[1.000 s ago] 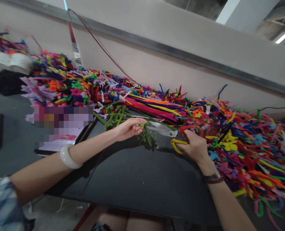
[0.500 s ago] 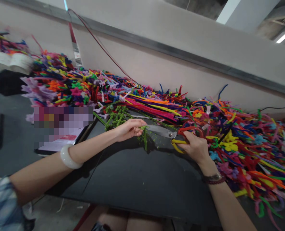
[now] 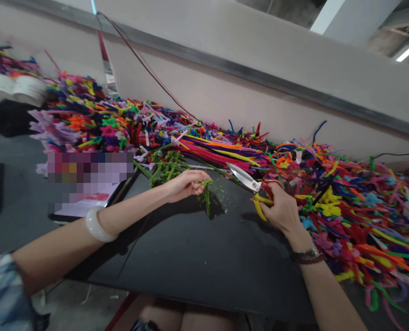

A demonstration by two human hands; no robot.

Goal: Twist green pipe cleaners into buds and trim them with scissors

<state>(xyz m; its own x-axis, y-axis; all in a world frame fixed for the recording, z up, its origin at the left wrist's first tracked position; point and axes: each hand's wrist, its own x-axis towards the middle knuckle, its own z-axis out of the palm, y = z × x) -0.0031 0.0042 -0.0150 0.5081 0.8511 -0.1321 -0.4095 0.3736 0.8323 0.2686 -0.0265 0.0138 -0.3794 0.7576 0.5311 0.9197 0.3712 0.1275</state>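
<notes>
My left hand pinches a green fuzzy piece, whose stem hangs down over the dark tabletop. In my right hand are scissors with red and yellow handles, their blades together and pointing up and left, apart from the green piece. Small green scraps lie on the table between the hands. Behind my left hand rests a heap of green pieces.
Colourful fuzzy stems and flowers are piled along the wall and down the right side. A tablet-like device, partly blurred out, lies at the left. White rolls stand at the far left, on the dark table.
The scissors have moved right and away from the green piece, and their tips have swung upward. My right hand has turned with them. My left hand has hardly moved.
</notes>
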